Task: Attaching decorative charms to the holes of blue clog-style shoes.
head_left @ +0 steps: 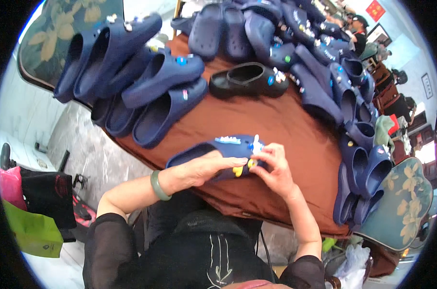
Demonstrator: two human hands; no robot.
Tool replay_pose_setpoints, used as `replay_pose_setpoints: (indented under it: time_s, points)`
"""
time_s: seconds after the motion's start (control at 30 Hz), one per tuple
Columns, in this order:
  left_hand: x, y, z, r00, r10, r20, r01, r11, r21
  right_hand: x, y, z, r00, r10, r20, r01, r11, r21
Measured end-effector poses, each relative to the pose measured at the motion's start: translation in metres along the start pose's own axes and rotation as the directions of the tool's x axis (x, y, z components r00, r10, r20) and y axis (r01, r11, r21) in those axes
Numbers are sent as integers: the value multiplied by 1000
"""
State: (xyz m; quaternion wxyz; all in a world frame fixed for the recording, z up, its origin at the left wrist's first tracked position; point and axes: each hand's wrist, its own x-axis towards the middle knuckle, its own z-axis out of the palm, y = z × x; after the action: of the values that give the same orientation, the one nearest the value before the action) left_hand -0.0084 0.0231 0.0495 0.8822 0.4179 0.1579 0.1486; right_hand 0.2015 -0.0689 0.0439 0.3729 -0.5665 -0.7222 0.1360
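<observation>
A navy blue clog (188,156) lies at the near edge of the table, its toe pointing right. My left hand (199,171) is laid along its near side, gripping it, with the fingertips reaching the toe part. Closed in a pinch, my right hand (277,172) has its thumb and forefinger at a small yellow shoe charm (251,164) on the toe. Other charms sit on the clog: a white and blue figure (256,145), a pale blue lettered strip (227,140) and a yellow piece (237,171) by my left fingertips.
Brown cloth (271,115) covers the table. A black clog (245,81) with charms stands beyond my hands. Navy clogs (165,111) are stacked at the left, with more piled at the back and right (358,164). Patterned chair backs (406,204) flank the table. People (360,36) are at the far right.
</observation>
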Motion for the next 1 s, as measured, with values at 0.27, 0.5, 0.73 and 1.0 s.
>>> replay_pose_setpoints:
  time_s: [0.27, 0.5, 0.73, 1.0]
  points:
    - [5, -19, 3, 979, -2, -202, 0, 1000, -10, -1, 2, 22, 965, -104, -241, 82, 992, -100]
    - [9, -13, -3, 983, -84, -166, 62, 989, -132, -2, 0, 26, 933, -10, -360, -10, 999, -53]
    - [6, -16, -2, 982, -130, -136, 122, 990, -65, 6, 1, -5, 997, -16, -73, 11, 998, -67]
    - [-4, -24, 18, 984, 2, -179, 28, 986, 163, 8, 2, -2, 952, 274, 137, -302, 912, 277]
